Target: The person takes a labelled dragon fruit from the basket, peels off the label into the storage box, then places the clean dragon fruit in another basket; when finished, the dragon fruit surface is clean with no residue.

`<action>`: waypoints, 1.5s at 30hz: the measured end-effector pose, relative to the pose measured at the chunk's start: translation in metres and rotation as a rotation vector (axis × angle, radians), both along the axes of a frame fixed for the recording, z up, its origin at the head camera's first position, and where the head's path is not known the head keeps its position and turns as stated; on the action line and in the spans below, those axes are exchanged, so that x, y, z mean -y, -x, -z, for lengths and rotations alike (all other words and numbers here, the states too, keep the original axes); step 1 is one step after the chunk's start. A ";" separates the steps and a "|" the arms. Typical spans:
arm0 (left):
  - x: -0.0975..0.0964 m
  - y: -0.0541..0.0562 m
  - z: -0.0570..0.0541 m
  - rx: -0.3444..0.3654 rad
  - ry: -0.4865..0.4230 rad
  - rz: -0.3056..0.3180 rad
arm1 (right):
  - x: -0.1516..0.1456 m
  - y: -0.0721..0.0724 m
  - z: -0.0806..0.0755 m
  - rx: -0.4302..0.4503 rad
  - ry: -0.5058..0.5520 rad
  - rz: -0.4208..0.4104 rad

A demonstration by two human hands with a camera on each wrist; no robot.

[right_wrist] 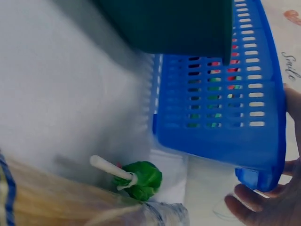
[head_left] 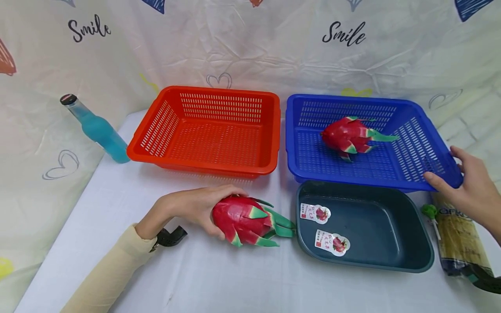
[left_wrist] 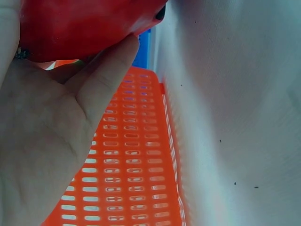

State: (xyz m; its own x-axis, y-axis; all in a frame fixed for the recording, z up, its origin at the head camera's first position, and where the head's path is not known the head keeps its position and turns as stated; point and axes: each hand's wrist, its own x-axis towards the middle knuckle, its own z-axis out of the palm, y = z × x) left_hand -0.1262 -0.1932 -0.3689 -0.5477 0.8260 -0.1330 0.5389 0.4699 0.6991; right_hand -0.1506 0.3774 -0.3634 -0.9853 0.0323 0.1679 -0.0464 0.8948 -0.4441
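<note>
My left hand (head_left: 201,208) holds a red dragon fruit (head_left: 242,219) with green leaf tips by its rounded end. The fruit lies on its side above the white cloth, its leaves pointing at a dark green tray (head_left: 364,226). In the left wrist view the thumb and fingers wrap the red skin (left_wrist: 89,23). My right hand (head_left: 471,182) grips the right corner of a blue basket (head_left: 352,174), thumb on the rim and fingers beyond it. A second dragon fruit (head_left: 346,134) lies inside that basket. The right wrist view shows the basket's slotted wall (right_wrist: 216,136) with fingers at its corner.
Left of the blue basket stands a red slotted basket (head_left: 211,163). A bottle of blue liquid (head_left: 103,132) leans at far left. Two stickers (head_left: 332,242) lie in the green tray. To its right are a green-wrapped lollipop (head_left: 429,211) and a clear package of tan contents (head_left: 462,243).
</note>
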 end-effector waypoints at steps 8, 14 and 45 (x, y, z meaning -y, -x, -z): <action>0.000 0.000 0.001 -0.081 0.023 0.015 | 0.009 -0.004 -0.005 0.063 0.066 -0.003; 0.000 0.001 0.000 -0.076 0.011 0.014 | 0.009 -0.004 -0.002 0.097 0.143 -0.065; -0.012 -0.020 -0.020 -0.145 0.172 -0.082 | 0.008 -0.006 0.005 0.047 0.173 -0.057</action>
State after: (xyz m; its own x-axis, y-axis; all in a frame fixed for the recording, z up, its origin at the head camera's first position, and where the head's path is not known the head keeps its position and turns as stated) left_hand -0.1063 -0.1810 -0.3488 -0.6360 0.7498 -0.1826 0.5828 0.6218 0.5232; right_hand -0.1447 0.3699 -0.3686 -0.9929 0.0002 0.1188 -0.0709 0.8014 -0.5939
